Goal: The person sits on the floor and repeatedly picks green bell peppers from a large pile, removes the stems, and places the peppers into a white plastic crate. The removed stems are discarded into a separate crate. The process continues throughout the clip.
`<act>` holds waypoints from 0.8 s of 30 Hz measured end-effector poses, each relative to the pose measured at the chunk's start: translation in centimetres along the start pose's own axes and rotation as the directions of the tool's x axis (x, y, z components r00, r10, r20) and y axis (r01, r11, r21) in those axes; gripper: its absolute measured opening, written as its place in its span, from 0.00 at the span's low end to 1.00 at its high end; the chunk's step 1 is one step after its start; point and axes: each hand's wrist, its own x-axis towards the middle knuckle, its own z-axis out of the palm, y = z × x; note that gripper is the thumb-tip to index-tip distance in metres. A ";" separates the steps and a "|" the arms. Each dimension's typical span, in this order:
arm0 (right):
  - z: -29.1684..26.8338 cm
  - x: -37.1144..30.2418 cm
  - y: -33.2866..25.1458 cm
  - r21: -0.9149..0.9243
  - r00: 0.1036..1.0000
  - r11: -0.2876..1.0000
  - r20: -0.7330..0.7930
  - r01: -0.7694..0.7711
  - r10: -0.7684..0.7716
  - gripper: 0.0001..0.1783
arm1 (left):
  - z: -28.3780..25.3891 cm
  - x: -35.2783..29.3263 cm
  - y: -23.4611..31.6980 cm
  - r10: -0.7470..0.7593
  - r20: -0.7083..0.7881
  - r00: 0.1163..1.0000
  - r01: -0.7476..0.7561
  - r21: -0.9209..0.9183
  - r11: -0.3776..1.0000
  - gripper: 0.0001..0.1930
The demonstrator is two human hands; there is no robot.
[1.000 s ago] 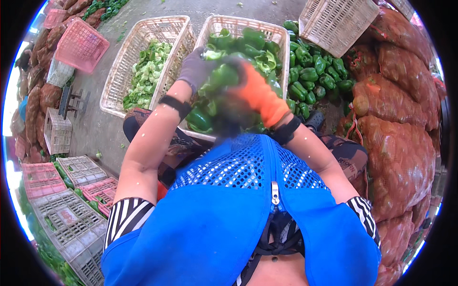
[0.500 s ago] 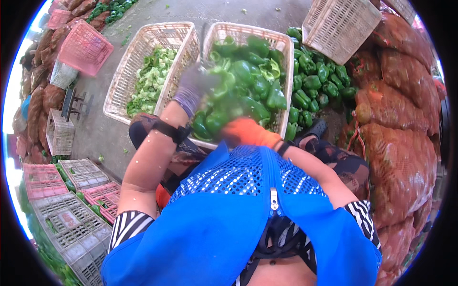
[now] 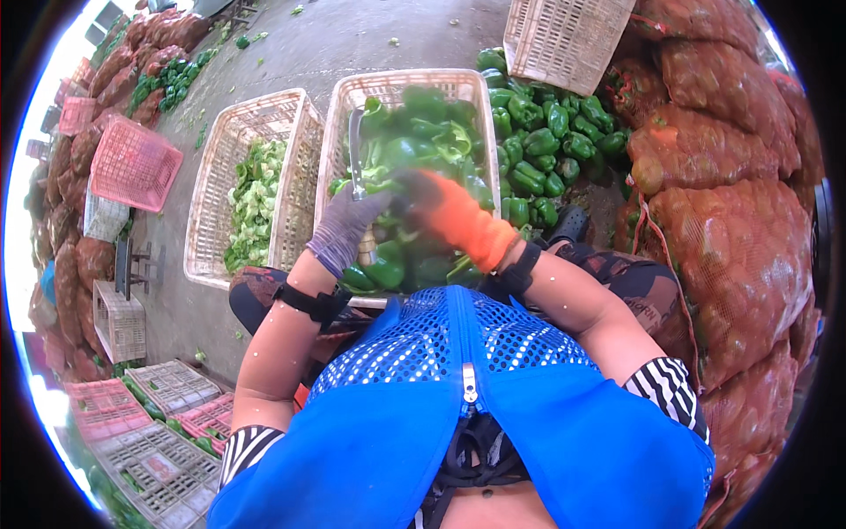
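Observation:
My left hand [image 3: 351,222], in a grey-purple glove, is closed round a knife [image 3: 355,152]. Its narrow curved blade points away from me, and the pale handle shows below the fist. Close beside it, over the near half of a crate, is my right hand [image 3: 463,222] in an orange glove with dark fingertips. Motion smears those fingertips, so whether they grip anything is unclear. Beneath both hands, green bell peppers [image 3: 427,145] fill the white plastic crate [image 3: 407,79], some cut or torn with pale insides showing.
Left of it stands another white crate [image 3: 201,207] holding pale green trimmings [image 3: 256,194]. Whole peppers [image 3: 546,145] are heaped on the floor at right, beneath a tilted crate [image 3: 564,44]. Red mesh sacks [image 3: 718,282] are stacked along the right. Pink and grey crates [image 3: 154,458] lie lower left.
The view has shifted, with the crates now lower and further left. My right hand has moved forward over the peppers, close to my left hand. The knife blade now shows clearly.

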 end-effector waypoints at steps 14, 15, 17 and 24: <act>0.7 -1.8 3.0 0.409 0.993 0.912 -0.096 -0.026 0.072 0.22 | 1.9 2.4 -3.4 -0.094 0.073 0.993 0.112 -0.299 0.948 0.16; 0.7 -1.9 3.2 0.320 0.989 0.941 -0.133 0.105 -0.065 0.21 | 2.0 2.2 -3.7 -0.039 0.124 0.991 0.069 -0.254 0.965 0.15; 0.7 -2.2 3.3 0.439 0.978 0.887 -0.074 -0.144 0.196 0.18 | 2.4 2.1 -4.2 0.097 0.261 0.960 -0.017 -0.295 0.955 0.17; 2.1 -1.9 3.4 0.249 0.925 0.964 -0.339 -0.088 0.172 0.19 | 4.9 4.4 -4.8 0.061 -0.127 0.990 -0.097 -0.301 0.949 0.09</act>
